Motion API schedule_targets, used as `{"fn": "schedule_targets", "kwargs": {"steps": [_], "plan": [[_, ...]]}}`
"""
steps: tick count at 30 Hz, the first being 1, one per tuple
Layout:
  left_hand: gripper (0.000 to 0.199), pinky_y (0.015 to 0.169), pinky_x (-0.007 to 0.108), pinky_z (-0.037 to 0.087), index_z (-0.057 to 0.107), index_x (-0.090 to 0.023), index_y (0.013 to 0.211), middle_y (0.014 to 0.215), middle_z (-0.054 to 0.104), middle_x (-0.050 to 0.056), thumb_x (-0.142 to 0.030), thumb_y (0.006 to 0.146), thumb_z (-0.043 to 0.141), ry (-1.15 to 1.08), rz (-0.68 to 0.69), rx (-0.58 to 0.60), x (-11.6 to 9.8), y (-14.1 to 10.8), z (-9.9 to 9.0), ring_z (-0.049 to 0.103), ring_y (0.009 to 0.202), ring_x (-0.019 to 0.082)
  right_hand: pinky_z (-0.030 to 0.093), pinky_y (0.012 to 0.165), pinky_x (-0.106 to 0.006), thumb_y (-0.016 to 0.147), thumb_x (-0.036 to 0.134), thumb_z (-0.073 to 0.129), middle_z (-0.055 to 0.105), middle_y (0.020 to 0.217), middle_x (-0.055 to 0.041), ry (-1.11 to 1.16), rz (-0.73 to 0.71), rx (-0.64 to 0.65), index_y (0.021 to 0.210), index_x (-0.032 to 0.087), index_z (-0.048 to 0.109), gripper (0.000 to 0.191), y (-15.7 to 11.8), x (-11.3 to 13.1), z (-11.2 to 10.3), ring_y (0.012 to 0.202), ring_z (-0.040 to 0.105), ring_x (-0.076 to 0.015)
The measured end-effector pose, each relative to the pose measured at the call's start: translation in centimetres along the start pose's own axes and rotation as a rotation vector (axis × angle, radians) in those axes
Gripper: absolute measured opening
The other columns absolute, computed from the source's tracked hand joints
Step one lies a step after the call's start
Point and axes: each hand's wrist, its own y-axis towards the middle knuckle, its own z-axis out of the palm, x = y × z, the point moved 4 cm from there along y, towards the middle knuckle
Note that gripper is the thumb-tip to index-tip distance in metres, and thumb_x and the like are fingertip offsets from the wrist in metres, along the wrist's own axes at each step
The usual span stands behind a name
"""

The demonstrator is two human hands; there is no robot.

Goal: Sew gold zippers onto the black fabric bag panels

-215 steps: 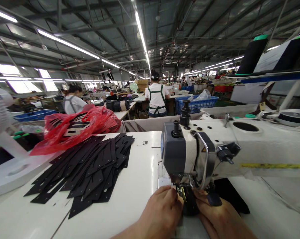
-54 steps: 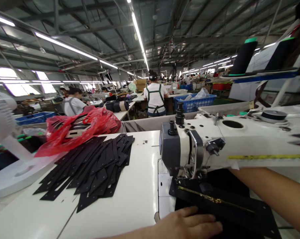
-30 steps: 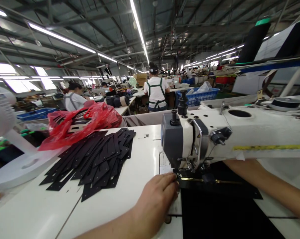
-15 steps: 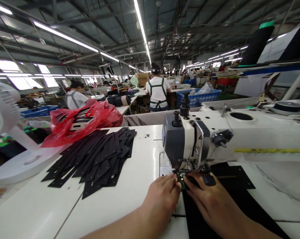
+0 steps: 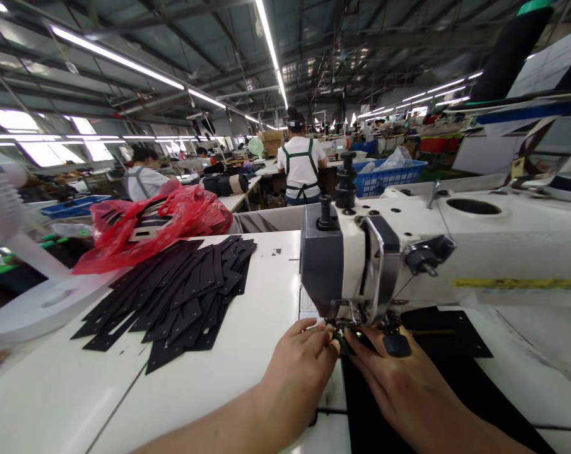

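Note:
A white and grey sewing machine (image 5: 320, 271) stands over a large black fabric piece (image 5: 370, 413), which spreads under its foot and toward me. My left hand (image 5: 301, 359) is closed at the left of the needle area, fingertips bent together at the fabric's edge. Just right of the needle, my right hand (image 5: 392, 372) presses and grips the same fabric, its fingers partly behind the machine's parts. The needle and the exact finger contact are hidden. Behind my right hand lie more black pieces (image 5: 469, 334) with small holes.
Left on the white table (image 5: 252, 328) are a pile of black strips (image 5: 190, 302), a red plastic bag (image 5: 190, 214) and a white fan (image 5: 39, 258). A co-worker (image 5: 301, 164) stands ahead near a blue crate (image 5: 389, 176). A thread cone (image 5: 512, 60) rises at right.
The view has shifted slightly, so the machine looks a little nearer and the strips sit further left. Both hands stay by the needle, the left one's fingers slightly changed.

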Motion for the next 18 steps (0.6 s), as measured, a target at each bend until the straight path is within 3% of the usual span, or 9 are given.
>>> {"fn": "schedule_targets", "kwargs": {"steps": [10,18], "plan": [[0.013,0.082,0.032,0.052,0.061,-0.012,0.085,0.085,0.067,0.007,-0.012,0.090,0.049,0.008,0.003,-0.012,0.7,0.5,0.5,0.064,0.080,0.017,0.049,0.071,-0.033,0.085,0.009,0.038,0.067,0.090,-0.0078,-0.002,0.016,0.015,0.096,0.019,0.064,0.030,0.6,-0.3,0.0,0.081,0.062,-0.0197],[0.006,0.087,0.034,0.050,0.059,-0.013,0.090,0.099,0.067,0.010,-0.011,0.085,0.056,-0.024,0.000,0.003,1.1,-0.1,1.1,0.064,0.091,0.018,0.053,0.073,-0.031,0.086,0.009,0.036,0.068,0.094,-0.0075,0.013,0.011,-0.037,0.099,0.019,0.063,0.032,0.6,-0.3,0.0,0.083,0.064,-0.0183]]}}
